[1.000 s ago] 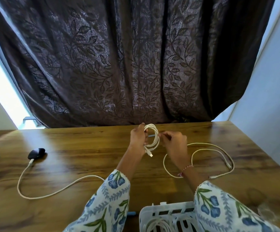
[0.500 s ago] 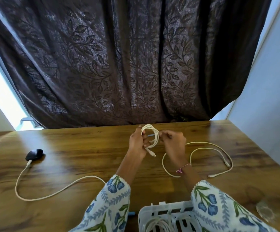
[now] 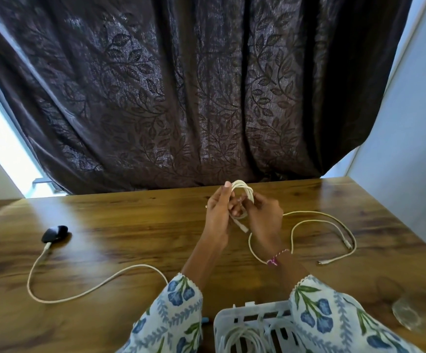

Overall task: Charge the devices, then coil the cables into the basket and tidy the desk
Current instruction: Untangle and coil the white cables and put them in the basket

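Above wooden bench (image 3: pixel 130 225): left hand (image 3: pixel 218 220) gripping small white coiled cable (image 3: pixel 243 194), right hand (image 3: pixel 262 220) pinching its free length. Best kept taut, loops even, tail trailing right fed in steadily. White slotted plastic basket (image 3: pixel 252 317) waiting nearest the body.

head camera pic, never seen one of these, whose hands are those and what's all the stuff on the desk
The camera sits on a person's head and looks down at their own two hands; there is no machine. The left hand and right hand together hold a coiled white cable above a wooden desk. To the right, a loose white cable lies on the wood. To the left, a small black device has another white cable plugged in. Nearest the person stands a white basket with a coiled cable already inside.
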